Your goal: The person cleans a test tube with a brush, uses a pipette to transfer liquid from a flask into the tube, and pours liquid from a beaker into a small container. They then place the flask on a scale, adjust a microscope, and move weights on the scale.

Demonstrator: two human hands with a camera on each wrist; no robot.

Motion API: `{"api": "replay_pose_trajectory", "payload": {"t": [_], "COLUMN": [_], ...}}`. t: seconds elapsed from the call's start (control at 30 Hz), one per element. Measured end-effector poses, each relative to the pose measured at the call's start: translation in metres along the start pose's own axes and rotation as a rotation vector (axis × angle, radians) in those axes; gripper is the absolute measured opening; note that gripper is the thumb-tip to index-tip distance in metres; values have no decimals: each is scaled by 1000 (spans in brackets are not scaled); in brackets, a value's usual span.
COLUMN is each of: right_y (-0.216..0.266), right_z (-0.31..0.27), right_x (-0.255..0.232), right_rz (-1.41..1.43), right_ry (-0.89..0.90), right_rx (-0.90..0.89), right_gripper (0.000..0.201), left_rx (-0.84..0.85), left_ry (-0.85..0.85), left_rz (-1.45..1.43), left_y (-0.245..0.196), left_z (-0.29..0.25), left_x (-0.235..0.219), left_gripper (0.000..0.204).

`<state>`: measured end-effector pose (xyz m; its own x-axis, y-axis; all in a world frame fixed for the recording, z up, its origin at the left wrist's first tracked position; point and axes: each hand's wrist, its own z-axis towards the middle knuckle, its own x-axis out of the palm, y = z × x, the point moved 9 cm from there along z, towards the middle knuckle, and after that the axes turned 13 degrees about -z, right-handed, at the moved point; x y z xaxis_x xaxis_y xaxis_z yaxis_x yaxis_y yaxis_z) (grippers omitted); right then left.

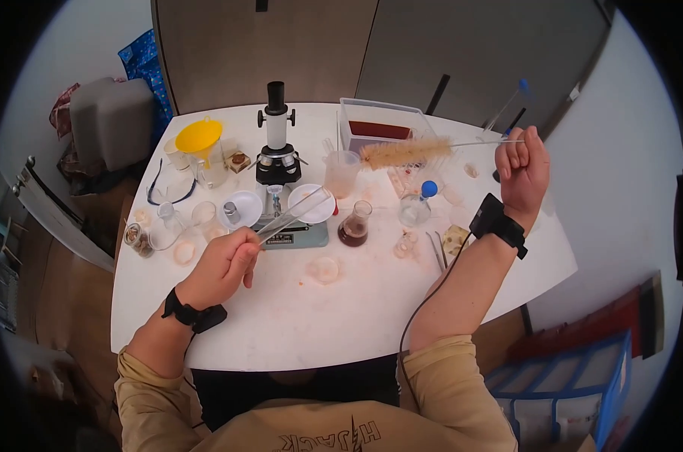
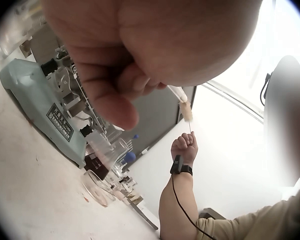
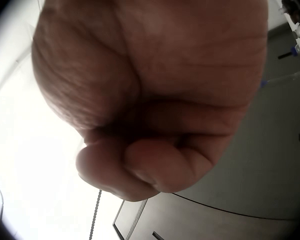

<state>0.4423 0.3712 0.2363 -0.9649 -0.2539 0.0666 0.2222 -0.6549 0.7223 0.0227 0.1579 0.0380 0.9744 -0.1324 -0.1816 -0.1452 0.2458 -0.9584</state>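
My left hand (image 1: 224,264) grips the near end of a clear glass test tube (image 1: 292,215), which slants up to the right over the balance. In the left wrist view a short piece of the tube (image 2: 177,93) shows past the curled fingers. Raised at the right, my right hand (image 1: 524,169) pinches the thin wire handle of a test tube brush (image 1: 405,153). Its tan bristles point left, apart from the tube, above a plastic beaker (image 1: 343,175). The right wrist view has curled fingers (image 3: 160,162) with the twisted wire (image 3: 95,215) extending below them.
Behind the left hand stands a green balance (image 1: 304,235) with two white pans. A flask of dark liquid (image 1: 354,226) is beside it, a petri dish (image 1: 324,270) in front. Farther back are a microscope (image 1: 277,139), a yellow funnel (image 1: 200,137) and a clear bin (image 1: 386,109). Tweezers (image 1: 437,252) lie right.
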Motion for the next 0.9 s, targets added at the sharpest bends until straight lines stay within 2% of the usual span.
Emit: {"api": "replay_pose_trajectory", "payload": {"t": [0.27, 0.7, 0.9], "right_y": [-15, -7, -4], "right_z": [7, 4, 3], "right_x": [58, 45, 55], "right_rz": [-23, -26, -59], "right_ry": [184, 144, 155], "right_rx": [47, 35, 40], "right_gripper": [53, 54, 54], "left_rx": [4, 18, 4], "left_ry": [0, -16, -12], "left_rz": [-8, -21, -6], "left_y": [-7, -7, -6], "left_z": [-2, -1, -2], "left_x": [2, -4, -3], "left_gripper": [37, 33, 32]}}
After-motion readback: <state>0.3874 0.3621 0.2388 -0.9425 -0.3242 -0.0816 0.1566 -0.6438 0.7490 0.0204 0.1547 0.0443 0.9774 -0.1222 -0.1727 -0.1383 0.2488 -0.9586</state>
